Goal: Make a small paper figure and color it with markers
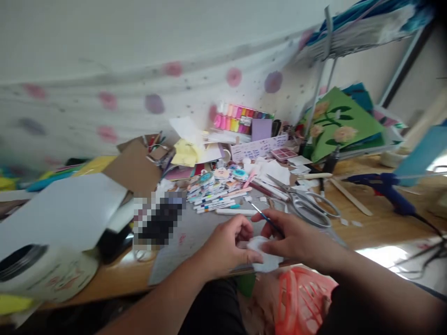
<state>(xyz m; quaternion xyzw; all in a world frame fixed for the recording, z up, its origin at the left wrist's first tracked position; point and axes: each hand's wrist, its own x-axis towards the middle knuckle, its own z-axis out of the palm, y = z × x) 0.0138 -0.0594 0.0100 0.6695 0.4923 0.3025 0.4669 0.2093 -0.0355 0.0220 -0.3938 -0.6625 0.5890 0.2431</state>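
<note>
The 2 hands work close together at the front edge of the worktop (349, 237). The left hand (228, 242) pinches the left side of a small white piece (268, 263), its thumb lying over it; the right hand (291, 235) grips a slim tool with a blue handle (270, 219), and its thumb also rests on the white piece. That piece sits between the hands, over the near edge of a grey sheet (167, 267), with a coral-red basket (296, 302) below. Beyond the hands lie white pens (218, 202), a heap of printed cutouts (206, 179) and large grey-handled scissors (303, 204), blades apart. Behind them, a white strip (260, 148) bears rows of blue handwriting, too blurred to read, and a pack of coloured sticks (240, 120) carries a pale label, also illegible. At far left, a wide-mouthed jar (64, 274) shows reddish script and finer lettering that cannot be made out. A dark blue glue gun (384, 184) lies at right, no brand legible on it.
</note>
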